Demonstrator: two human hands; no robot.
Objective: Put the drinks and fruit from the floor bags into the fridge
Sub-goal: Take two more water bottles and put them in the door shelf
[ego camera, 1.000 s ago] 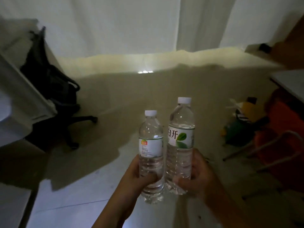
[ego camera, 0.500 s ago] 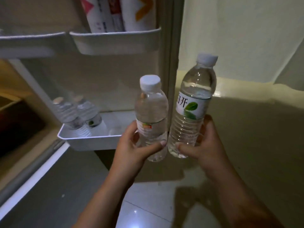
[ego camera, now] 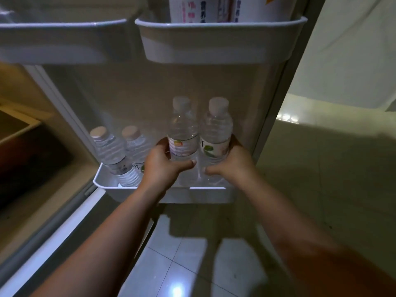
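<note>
My left hand (ego camera: 162, 163) grips a clear water bottle with an orange-marked label (ego camera: 182, 133). A second water bottle, with a green leaf label (ego camera: 216, 133), is held in my right hand (ego camera: 235, 163). Both bottles stand upright, side by side, inside the lower white door shelf (ego camera: 205, 195) of the open fridge door. Whether their bases rest on the shelf is hidden by its front wall. Two more water bottles (ego camera: 111, 151) lean at the shelf's left end.
An upper door shelf (ego camera: 214, 46) holds cartons (ego camera: 201, 7). Another door shelf (ego camera: 53, 39) sits at top left. The dim fridge interior (ego camera: 25, 146) lies to the left. Tiled floor (ego camera: 182, 264) spreads below, and a pale curtain (ego camera: 353, 50) hangs at right.
Both hands have carried the two bottles forward and down from in front of the door into the lower door shelf. The view has moved closer to the fridge door.
</note>
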